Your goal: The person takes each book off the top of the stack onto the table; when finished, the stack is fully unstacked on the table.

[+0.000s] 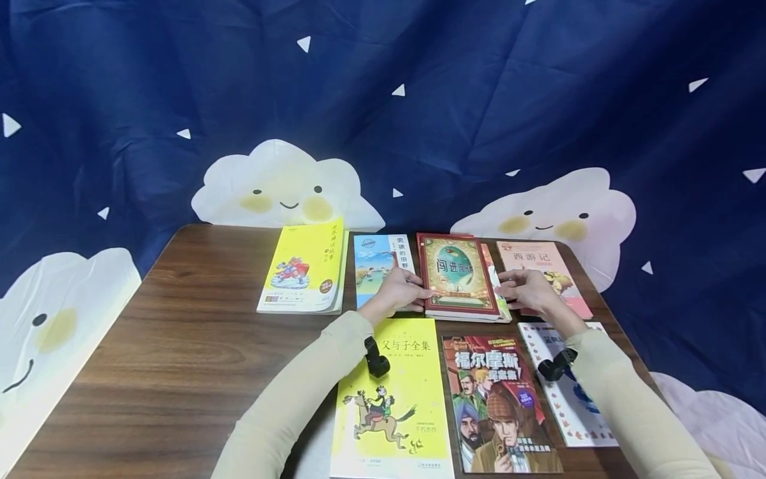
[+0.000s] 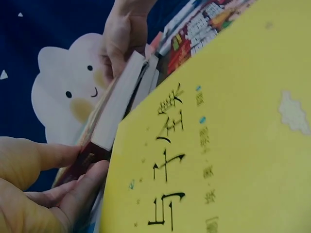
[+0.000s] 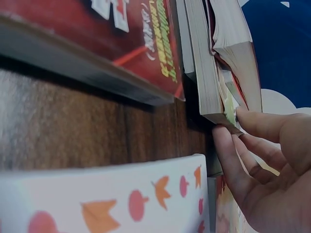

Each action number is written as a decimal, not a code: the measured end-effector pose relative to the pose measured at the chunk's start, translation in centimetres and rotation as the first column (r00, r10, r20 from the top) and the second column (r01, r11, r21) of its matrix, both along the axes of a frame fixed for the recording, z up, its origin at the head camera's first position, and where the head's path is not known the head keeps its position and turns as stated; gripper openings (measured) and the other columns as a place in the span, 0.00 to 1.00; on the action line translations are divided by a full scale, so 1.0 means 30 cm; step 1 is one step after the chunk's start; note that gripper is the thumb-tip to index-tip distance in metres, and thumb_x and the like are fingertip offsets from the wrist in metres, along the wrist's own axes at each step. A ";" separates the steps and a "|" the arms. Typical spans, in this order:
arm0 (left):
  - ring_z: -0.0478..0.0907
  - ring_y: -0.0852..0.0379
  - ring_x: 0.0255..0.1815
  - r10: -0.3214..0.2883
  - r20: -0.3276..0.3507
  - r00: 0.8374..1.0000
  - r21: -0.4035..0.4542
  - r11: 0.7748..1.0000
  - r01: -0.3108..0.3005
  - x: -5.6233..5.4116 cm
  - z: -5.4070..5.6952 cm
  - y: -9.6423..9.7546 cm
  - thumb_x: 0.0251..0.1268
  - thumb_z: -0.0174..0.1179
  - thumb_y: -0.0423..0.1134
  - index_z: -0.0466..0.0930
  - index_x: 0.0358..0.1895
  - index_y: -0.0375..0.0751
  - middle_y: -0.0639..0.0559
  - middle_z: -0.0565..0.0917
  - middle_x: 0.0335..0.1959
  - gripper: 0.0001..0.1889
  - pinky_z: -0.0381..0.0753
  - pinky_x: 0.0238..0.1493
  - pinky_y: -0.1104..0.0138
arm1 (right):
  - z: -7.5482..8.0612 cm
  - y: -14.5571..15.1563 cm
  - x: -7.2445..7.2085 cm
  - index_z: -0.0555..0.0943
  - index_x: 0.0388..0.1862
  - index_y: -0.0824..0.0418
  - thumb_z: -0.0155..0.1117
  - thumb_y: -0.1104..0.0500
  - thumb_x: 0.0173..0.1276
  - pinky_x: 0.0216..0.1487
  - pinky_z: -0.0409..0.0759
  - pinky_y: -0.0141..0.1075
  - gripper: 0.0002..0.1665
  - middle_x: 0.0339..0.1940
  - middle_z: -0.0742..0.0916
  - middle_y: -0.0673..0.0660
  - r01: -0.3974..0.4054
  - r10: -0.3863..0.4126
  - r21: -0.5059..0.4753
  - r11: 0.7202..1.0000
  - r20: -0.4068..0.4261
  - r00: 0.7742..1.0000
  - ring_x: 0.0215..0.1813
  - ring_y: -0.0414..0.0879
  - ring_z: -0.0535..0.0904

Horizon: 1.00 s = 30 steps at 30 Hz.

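A red-bordered book (image 1: 457, 273) with a green oval on its cover lies on top of a small stack. My left hand (image 1: 402, 290) grips its left edge, thumb and fingers on either side of the spine corner in the left wrist view. At the stack's right side, my right hand (image 1: 526, 291) pinches the corner of a lower book (image 3: 208, 85), whose page edges show in the right wrist view. The upper book sits a little askew over that one. Under my right hand lies a pink book (image 1: 571, 289); a blue-and-white book (image 1: 374, 263) lies beside my left.
Nearer me lie a yellow book (image 1: 395, 399), a red detective comic (image 1: 499, 406) and a white book (image 1: 589, 419) with a patterned border. Another yellow book (image 1: 302, 266) lies farther left on the wooden table (image 1: 179, 346). A blue cloud-printed curtain (image 1: 419, 133) hangs behind.
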State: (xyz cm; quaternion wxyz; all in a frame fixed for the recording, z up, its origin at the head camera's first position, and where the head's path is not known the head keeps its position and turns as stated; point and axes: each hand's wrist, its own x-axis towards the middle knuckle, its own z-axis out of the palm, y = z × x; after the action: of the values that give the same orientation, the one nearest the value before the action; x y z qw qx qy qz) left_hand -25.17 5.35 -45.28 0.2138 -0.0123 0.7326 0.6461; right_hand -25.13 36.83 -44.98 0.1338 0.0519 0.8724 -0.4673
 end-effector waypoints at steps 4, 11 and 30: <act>0.83 0.56 0.26 -0.022 0.033 0.999 0.025 0.999 0.021 -0.004 0.009 -0.003 0.68 0.71 0.30 0.78 0.63 0.27 0.37 0.86 0.50 0.23 0.94 0.34 0.66 | 0.002 0.001 0.000 0.70 0.75 0.74 0.67 0.59 0.78 0.42 0.94 0.33 0.34 0.44 0.88 0.50 -0.003 0.003 -0.022 1.000 -0.004 1.000 0.38 0.33 0.86; 0.83 0.58 0.29 -0.040 0.079 0.996 0.079 0.996 0.033 -0.016 0.019 -0.035 0.69 0.70 0.32 0.78 0.65 0.31 0.38 0.84 0.54 0.23 0.93 0.35 0.70 | 0.005 0.003 -0.001 0.69 0.75 0.74 0.68 0.58 0.77 0.43 0.94 0.34 0.35 0.43 0.87 0.48 -0.008 0.008 -0.016 1.000 -0.004 1.000 0.39 0.33 0.85; 0.87 0.63 0.36 -0.006 -0.043 0.999 0.219 0.976 0.015 0.036 0.067 -0.189 0.72 0.65 0.33 0.77 0.68 0.36 0.41 0.91 0.53 0.23 0.89 0.29 0.73 | 0.008 0.005 0.001 0.69 0.76 0.73 0.68 0.59 0.77 0.45 0.94 0.34 0.35 0.49 0.87 0.55 -0.003 0.003 -0.029 1.000 0.009 1.000 0.39 0.33 0.86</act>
State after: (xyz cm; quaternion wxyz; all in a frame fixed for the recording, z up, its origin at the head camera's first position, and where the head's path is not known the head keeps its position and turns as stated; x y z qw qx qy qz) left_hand -24.09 -0.33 -43.27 0.2018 0.0288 0.6613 0.7219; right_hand -25.11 36.99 -44.74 0.1390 0.0507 0.8651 -0.4793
